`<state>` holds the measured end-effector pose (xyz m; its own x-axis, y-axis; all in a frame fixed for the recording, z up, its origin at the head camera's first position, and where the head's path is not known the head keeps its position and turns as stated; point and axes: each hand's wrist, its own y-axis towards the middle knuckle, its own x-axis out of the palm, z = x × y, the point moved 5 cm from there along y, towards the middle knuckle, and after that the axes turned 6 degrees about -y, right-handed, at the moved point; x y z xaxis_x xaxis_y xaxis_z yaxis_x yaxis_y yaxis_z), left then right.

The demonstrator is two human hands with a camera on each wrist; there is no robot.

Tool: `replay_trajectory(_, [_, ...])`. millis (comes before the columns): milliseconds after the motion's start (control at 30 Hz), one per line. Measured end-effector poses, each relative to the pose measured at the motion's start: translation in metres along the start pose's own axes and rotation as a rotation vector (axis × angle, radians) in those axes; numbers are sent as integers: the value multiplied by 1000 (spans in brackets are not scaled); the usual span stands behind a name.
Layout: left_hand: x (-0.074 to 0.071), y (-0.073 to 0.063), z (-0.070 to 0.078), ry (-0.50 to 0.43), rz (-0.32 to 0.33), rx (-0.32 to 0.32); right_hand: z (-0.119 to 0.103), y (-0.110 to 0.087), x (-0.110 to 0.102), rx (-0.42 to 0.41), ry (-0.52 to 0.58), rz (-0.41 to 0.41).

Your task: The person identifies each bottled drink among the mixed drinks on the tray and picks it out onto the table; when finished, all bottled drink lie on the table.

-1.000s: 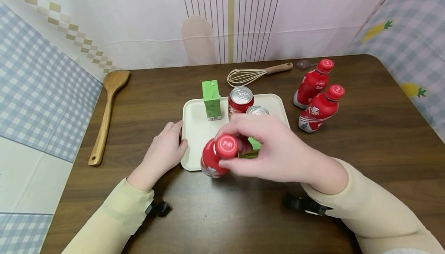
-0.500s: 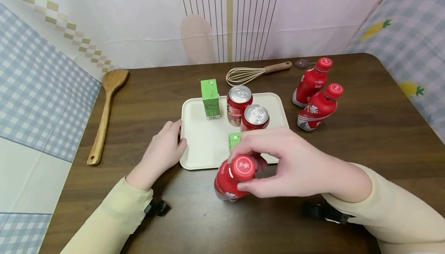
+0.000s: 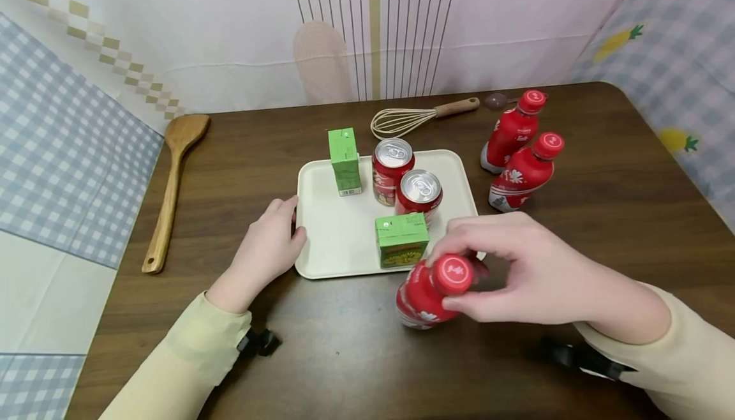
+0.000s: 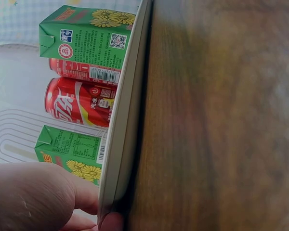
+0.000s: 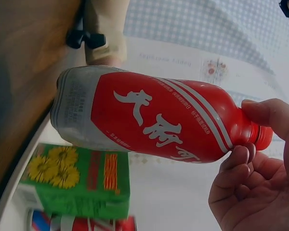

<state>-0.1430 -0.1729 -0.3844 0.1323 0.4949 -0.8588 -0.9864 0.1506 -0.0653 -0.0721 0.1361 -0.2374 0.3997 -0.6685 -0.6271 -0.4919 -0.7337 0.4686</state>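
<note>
My right hand (image 3: 522, 273) pinches a red plastic bottle (image 3: 425, 299) by the neck below its cap, thumb on one side and fingers on the other. The bottle is upright with a slight tilt, just in front of the cream tray (image 3: 339, 241); whether its base touches the table I cannot tell. At the tray's left edge my left hand (image 3: 267, 241) grips the rim, which shows between thumb and fingers in the left wrist view. On the tray stand two red soda cans (image 3: 392, 174) (image 3: 418, 196), a green drink carton (image 3: 346, 165) at the back and another green carton (image 3: 402, 241) at the front.
Two more red bottles (image 3: 511, 133) (image 3: 522, 174) stand right of the tray. Behind it lies a whisk (image 3: 419, 117) beside a dark spoon (image 3: 496, 101). A wooden spatula (image 3: 175, 184) lies at the left. Curtain cloth (image 3: 230, 30) closes off the table's back.
My right hand has carried the bottle from over the tray's front left edge towards me, then to the right, uncovering the front carton and can. The left hand stays at the tray rim.
</note>
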Motion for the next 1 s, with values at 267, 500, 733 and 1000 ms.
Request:
replay_trajectory(267, [0, 1, 0, 1, -2, 1, 16, -27, -19, 62, 1, 59])
replay_trajectory(500, [1, 1, 0, 5, -4, -5, 34, -49, -37, 184, -127, 121])
replay_trajectory(733, [1, 0, 1, 4, 1, 3, 52, -73, -56, 398, -292, 195])
replay_trajectory(1000, [1, 1, 0, -2, 9, 6, 70, -95, -77, 575, -314, 291])
